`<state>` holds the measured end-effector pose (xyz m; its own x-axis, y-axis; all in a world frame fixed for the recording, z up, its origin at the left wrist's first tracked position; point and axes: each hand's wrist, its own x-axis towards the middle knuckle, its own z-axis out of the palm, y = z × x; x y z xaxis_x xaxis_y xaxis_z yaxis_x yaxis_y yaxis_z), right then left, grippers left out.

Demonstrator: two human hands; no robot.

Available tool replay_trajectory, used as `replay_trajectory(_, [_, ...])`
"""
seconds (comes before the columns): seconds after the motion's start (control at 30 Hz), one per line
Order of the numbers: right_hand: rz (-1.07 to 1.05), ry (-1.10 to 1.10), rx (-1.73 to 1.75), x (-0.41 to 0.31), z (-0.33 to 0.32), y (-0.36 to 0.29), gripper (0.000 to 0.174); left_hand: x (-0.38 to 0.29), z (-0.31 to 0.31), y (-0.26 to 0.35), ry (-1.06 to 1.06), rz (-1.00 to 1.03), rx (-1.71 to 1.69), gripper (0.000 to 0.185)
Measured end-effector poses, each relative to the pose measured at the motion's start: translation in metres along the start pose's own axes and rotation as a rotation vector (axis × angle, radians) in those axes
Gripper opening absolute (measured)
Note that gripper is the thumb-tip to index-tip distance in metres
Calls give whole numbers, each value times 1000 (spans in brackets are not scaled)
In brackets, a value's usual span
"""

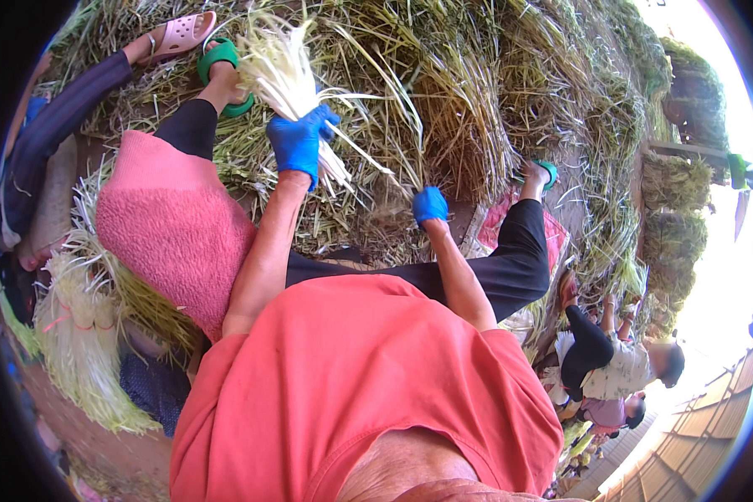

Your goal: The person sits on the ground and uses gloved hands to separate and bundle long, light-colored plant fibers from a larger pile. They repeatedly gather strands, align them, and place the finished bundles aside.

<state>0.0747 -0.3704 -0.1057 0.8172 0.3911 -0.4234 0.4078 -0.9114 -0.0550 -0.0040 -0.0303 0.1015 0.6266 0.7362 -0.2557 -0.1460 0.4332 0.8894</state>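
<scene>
My left hand (298, 141), in a blue glove, is closed around a bundle of pale stalks (288, 72) whose leafy ends fan out at the top. My right hand (430, 206), also blue-gloved, is closed on the lower end of a thin dry stalk (376, 164), right of the bundle. Long green and brown stalks (464, 119) lie heaped on the ground in front of both hands. A pink towel (169, 219) covers my left knee.
Tied bunches of pale stalks (85, 339) lie at the lower left. Beside them another person's leg (56, 144) reaches in, wearing a pink clog (182, 36). A red and white sack (552, 235) lies by my right leg. Several people (621, 370) sit at the right near stacked bales (674, 251).
</scene>
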Motion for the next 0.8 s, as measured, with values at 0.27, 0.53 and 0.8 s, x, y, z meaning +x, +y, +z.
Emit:
replay_trajectory(0.27, [35, -139, -277, -35, -79, 26, 34, 27, -17, 16, 15, 21, -46, 22])
replay_trajectory(0.53, [-554, -249, 1280, -47, -174, -166, 61, 20, -11, 1, -35, -45, -117, 22])
replay_trajectory(0.8, [29, 132, 1621, -69, -153, -130, 15, 21, -9, -19, -16, -39, 284, 18])
